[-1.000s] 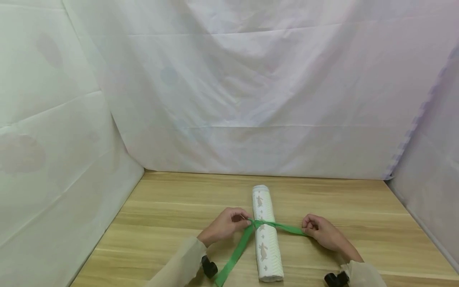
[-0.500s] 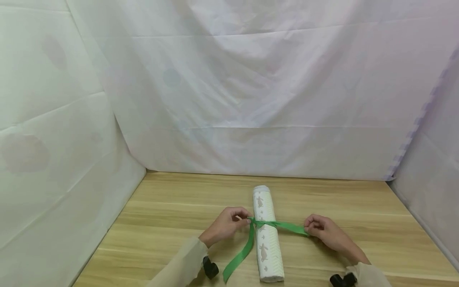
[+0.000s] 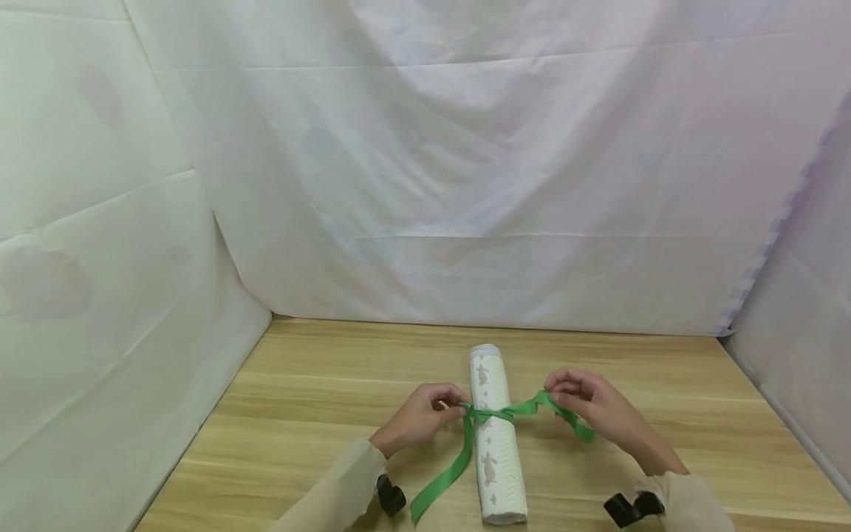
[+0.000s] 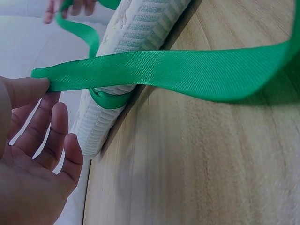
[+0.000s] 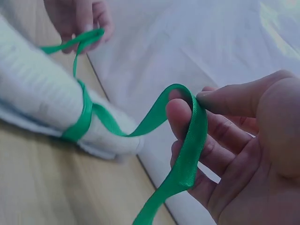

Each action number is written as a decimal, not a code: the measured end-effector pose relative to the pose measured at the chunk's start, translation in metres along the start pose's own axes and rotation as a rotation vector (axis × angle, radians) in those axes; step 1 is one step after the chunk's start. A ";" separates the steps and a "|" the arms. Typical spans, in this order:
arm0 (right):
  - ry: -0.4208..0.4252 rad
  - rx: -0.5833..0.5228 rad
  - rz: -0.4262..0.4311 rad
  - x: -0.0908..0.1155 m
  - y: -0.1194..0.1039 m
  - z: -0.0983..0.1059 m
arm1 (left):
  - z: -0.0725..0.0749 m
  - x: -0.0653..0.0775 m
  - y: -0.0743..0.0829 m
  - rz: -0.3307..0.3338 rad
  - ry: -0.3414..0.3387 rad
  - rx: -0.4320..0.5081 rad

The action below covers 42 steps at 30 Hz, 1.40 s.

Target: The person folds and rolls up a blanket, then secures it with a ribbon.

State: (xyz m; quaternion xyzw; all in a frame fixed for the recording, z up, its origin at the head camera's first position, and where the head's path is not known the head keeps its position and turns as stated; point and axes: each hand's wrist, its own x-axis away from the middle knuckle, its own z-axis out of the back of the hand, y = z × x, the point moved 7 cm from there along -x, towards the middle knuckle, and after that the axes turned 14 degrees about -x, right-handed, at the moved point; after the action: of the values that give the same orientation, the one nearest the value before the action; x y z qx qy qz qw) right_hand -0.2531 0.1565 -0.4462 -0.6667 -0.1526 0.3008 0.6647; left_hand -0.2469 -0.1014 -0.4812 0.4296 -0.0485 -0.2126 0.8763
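A rolled white cloth (image 3: 495, 451) with a rabbit pattern lies lengthwise on the table. Around its middle runs a green ribbon (image 3: 492, 415), crossed on top. Just left of the roll, my left hand (image 3: 422, 415) pinches a folded loop of the ribbon between thumb and index finger; the other fingers are loosely bent in the left wrist view. From that fold a tail droops onto the wood. To the right of the roll, my right hand (image 3: 592, 405) pinches the other ribbon length partway along, thumb against index finger. Its free end hangs below the fingers (image 5: 178, 115).
The wood-grain table (image 3: 319, 369) is bordered by a white hanging cloth (image 3: 425, 185) at the back and sides. Black wrist cameras (image 3: 390, 496) sit at both cream sleeves (image 3: 339, 488).
My right hand has moved up and toward the roll, gripping the ribbon farther in, so its end now dangles and the stretch slackens. My left hand holds nearly still; its tail has swung closer to the roll.
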 end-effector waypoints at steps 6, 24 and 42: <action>0.052 0.027 -0.072 -0.020 -0.016 -0.014 | 0.000 0.000 -0.001 0.011 -0.003 0.025; 0.265 0.113 -0.059 -0.077 -0.017 -0.044 | -0.004 -0.002 0.004 -0.012 -0.003 0.034; 0.169 0.079 -0.111 -0.097 0.004 -0.073 | -0.004 -0.003 0.001 -0.018 -0.006 0.060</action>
State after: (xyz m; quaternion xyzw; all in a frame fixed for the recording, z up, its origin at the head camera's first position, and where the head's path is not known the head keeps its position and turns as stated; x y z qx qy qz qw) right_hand -0.2849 0.0399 -0.4355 -0.6534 -0.1206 0.2119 0.7167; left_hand -0.2477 -0.0967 -0.4823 0.4557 -0.0533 -0.2203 0.8608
